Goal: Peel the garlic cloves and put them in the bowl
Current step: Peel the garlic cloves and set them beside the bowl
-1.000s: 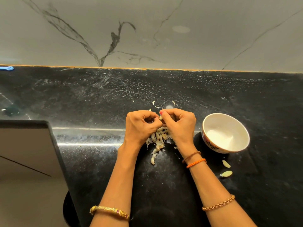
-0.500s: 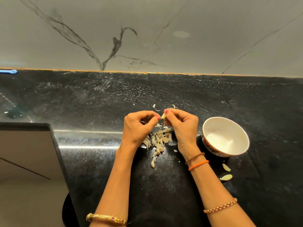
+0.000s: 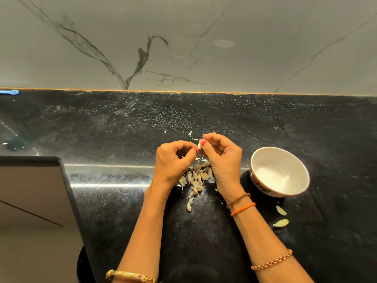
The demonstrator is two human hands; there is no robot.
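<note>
blue item (image 3: 9,92): lay at far left edge of desk (image 3: 102,127), against the marble wall; too small to tell what it was
desk: black, speckled, ran full width
left hand (image 3: 173,160): fingers curled, thumb and forefinger tips pinched at the clove's left side; gold bangle (image 3: 130,276) on forearm
garlic clove (image 3: 199,145): small, pale, held above the desk between both hands' fingertips
pile of cloves and skins (image 3: 196,177): on desk directly under and between the 2 hands; 1 curved piece trailed toward the near edge
right hand (image 3: 222,158): fingers curled, thumb and forefinger gripped the clove; 2 thread bands (image 3: 240,205) at wrist, bead chain (image 3: 271,262) further down
bowl (image 3: 302,170): white, patterned outside, upright on desk just right of right hand; contents couldn't tell
2 pale pieces (image 3: 281,217): on desk near the bowl, on its near side, apart from it
</note>
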